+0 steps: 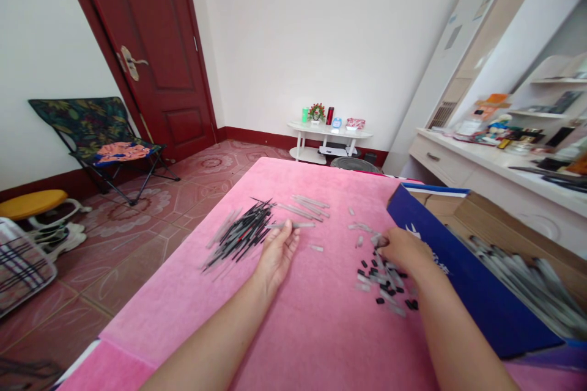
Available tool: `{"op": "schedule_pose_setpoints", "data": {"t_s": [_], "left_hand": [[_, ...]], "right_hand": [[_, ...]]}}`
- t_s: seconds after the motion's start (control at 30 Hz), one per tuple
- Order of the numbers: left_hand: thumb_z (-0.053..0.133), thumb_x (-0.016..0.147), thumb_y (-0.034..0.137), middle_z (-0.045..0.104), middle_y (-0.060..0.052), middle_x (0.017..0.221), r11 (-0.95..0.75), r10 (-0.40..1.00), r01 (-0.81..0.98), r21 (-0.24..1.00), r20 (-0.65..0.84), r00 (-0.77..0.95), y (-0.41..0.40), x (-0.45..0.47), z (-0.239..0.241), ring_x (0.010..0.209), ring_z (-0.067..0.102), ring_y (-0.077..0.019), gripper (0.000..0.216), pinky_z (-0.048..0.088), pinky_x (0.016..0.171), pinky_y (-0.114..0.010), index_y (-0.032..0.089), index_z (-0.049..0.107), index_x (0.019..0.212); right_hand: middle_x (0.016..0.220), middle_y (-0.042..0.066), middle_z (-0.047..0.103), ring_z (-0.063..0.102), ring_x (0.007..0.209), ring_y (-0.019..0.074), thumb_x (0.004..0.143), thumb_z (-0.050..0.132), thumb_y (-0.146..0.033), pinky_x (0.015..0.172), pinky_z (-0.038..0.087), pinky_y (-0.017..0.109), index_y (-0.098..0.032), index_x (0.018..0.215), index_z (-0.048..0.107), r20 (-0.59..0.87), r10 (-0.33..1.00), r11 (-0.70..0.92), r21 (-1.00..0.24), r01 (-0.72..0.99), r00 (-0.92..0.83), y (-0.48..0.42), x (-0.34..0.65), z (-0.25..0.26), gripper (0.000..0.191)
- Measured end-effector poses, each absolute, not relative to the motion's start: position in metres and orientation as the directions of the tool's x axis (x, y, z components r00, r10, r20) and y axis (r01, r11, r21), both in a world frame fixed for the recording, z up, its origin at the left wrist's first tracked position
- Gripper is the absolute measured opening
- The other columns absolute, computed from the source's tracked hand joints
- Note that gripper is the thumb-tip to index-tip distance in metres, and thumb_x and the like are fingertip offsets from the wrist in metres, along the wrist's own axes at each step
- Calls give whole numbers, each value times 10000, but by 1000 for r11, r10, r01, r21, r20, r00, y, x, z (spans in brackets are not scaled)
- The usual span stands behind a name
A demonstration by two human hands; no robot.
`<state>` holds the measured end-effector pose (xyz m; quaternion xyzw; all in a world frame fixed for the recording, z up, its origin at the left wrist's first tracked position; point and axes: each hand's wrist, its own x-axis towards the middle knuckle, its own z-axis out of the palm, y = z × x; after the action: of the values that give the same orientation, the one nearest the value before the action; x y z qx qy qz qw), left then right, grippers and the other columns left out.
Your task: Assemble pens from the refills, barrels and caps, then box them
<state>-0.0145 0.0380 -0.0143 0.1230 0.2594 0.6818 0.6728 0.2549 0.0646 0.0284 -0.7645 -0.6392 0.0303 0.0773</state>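
My left hand [277,250] pinches a thin, greyish, translucent pen barrel [305,225] that lies level between thumb and fingers. To its left is a loose pile of black and grey pen refills or thin rods [243,233]. Several more pale barrels [312,202] lie side by side just beyond this hand. My right hand [406,249] is at the small clear caps [360,226], its fingertips drawn together over them; what they hold is hidden. Small black plugs [389,284] are scattered with clear pieces below that hand. One clear cap [316,248] lies alone between the hands.
A pink cloth [312,330] covers the table. On the right stands an open blue cardboard box [440,269] with many grey pens [527,281] inside. Beyond are a low white table [330,131], a white dresser [458,146], a folding chair [92,128] and a red door [147,43].
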Motion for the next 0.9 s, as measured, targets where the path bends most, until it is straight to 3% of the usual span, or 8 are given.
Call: {"op": "schedule_pose_setpoints", "data": {"t_s": [0.07,0.13,0.23,0.33,0.5,0.9], "left_hand": [[671,658,127,638,-2,669,48,981,-850,524,-183,-57,37,-14,-14,602,610,-78,108,504,561,-151,121,603,742],[678,651,134,633,3,664,56,983,-842,536,-178,-48,36,-13,-15,607,609,-78,117,502,565,-152,122,600,738],[688,641,151,628,9,660,66,986,-827,558,-165,-32,34,-11,-14,610,608,-78,130,499,569,-154,124,594,726],[694,636,158,622,12,658,64,988,-821,567,-154,-29,33,-11,-13,611,606,-77,137,497,571,-154,123,589,718],[699,629,159,616,11,652,60,989,-817,574,-147,-30,32,-10,-11,614,605,-77,145,496,580,-152,118,591,717],[716,607,169,618,15,639,62,985,-815,576,-167,-42,34,-10,-12,601,606,-73,164,491,568,-148,118,592,702]], "right_hand": [[654,62,637,590,622,216,570,560,-227,554,396,306,-222,602,641,9,992,-124,-206,971,129,63,240,36,87],[660,44,643,587,639,191,611,544,-250,576,407,283,-213,645,639,30,999,23,-395,918,-12,61,221,41,108],[679,35,644,573,625,149,643,543,-281,584,426,244,-168,711,620,106,969,227,-735,639,-222,57,191,46,153],[683,33,631,557,600,130,641,564,-295,568,429,236,-140,728,603,131,944,253,-875,412,-302,50,167,49,182],[680,31,620,548,595,123,627,587,-271,557,418,230,-133,729,603,140,947,240,-907,347,-288,44,153,52,172],[690,34,634,556,624,138,650,548,-192,594,419,245,-137,724,612,180,939,297,-854,426,-293,47,155,47,112]]}}
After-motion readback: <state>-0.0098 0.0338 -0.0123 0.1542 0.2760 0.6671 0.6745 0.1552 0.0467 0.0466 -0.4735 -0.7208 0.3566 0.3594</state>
